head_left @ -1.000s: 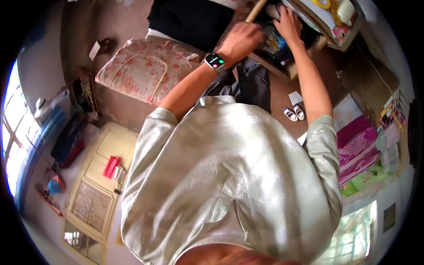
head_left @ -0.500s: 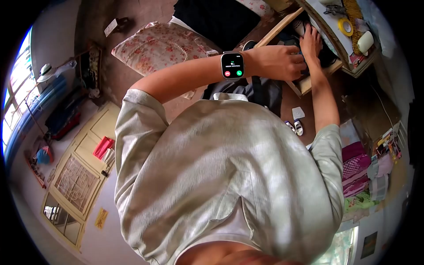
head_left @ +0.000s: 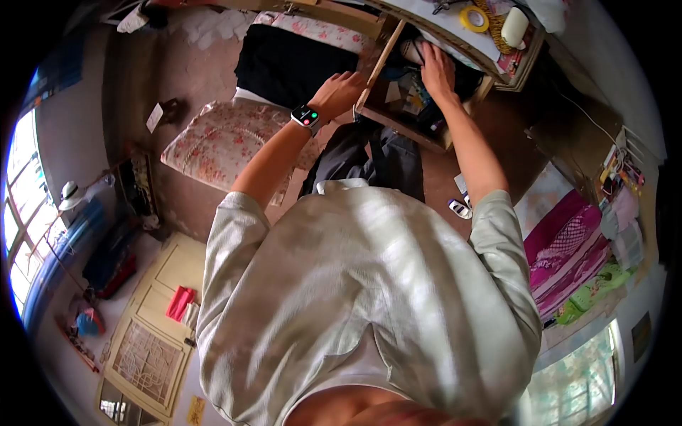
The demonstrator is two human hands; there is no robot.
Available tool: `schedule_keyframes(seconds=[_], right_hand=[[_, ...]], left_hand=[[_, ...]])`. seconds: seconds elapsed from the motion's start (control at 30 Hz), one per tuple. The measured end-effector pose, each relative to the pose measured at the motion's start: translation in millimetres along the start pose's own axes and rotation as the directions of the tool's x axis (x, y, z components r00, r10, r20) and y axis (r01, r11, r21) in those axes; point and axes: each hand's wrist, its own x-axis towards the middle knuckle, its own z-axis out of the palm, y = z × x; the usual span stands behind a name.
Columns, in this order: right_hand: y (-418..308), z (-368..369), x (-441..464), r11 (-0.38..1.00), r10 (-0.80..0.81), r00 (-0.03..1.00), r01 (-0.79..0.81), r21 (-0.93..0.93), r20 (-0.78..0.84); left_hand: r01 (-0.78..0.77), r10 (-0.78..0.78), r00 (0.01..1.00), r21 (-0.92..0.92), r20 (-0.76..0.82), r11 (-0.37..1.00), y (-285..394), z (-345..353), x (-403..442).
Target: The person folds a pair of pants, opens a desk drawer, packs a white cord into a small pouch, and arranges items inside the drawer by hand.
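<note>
My left hand [head_left: 337,96], with a smartwatch [head_left: 305,117] on its wrist, is open just left of an open wooden drawer [head_left: 403,126]. Its fingers are apart beside the drawer's edge, over a folded black cloth [head_left: 277,65], and nothing shows in them. Inside the drawer, my right hand [head_left: 438,71] is closed at a pale, rounded item [head_left: 410,51] with a dark edge; what its fingers grip is too small to tell. Papers and small dark things lie lower in the drawer.
A floral cushion [head_left: 220,142] lies left of my legs. On the tabletop above the drawer are yellow tape [head_left: 474,19] and a white case [head_left: 514,27]. White shoes [head_left: 460,208] rest on the floor. Magenta cloth [head_left: 565,241] is at the right.
My left hand has moved left, away from the drawer's inside, and its fingers have opened. My right hand stays in the drawer. The view has shifted.
</note>
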Motion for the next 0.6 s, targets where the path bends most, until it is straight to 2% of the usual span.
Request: schedule_keyframes(seconds=[0.17,0.2,0.23,0.3,0.33,0.4,0.5,0.6], right_hand=[[0.8,-2.5,-5.2,1.000,-0.004,0.999,0.006,0.028,-0.043],[1.0,-2.4,-3.8,0.999,0.005,0.999,-0.004,0.033,-0.033],[0.7,-2.3,-3.6,0.999,0.014,1.000,-0.014,0.039,-0.019],[0.5,-1.5,-3.3,0.999,0.016,1.000,-0.015,0.052,-0.020],[1.7,-1.6,-3.3,0.998,0.020,1.000,-0.019,0.061,-0.016],[2.7,-1.0,-4.3,0.998,0.008,0.999,-0.005,0.065,-0.050],[3.3,2.3,-3.6,0.997,0.002,0.997,0.004,0.077,-0.079],[4.2,4.7,-3.2,0.997,0.021,0.999,-0.018,0.078,-0.038]], left_hand=[[0.156,-0.149,0.987,-0.136,0.056,0.978,0.2,19.1,-13.3],[0.190,-0.183,0.980,-0.097,0.080,0.977,0.5,26.0,-14.7],[0.108,-0.098,0.987,-0.075,0.125,0.991,1.4,23.1,-16.5],[0.236,-0.209,0.964,-0.172,0.163,0.956,9.1,21.7,-16.1],[0.234,-0.207,0.965,-0.171,0.161,0.957,9.7,23.5,-16.6],[0.244,-0.239,0.970,-0.216,0.051,0.945,11.4,29.3,-19.6],[0.295,-0.278,0.955,-0.225,0.102,0.929,11.4,35.9,-22.9],[0.297,-0.284,0.955,-0.228,0.092,0.927,12.3,38.4,-24.9]])
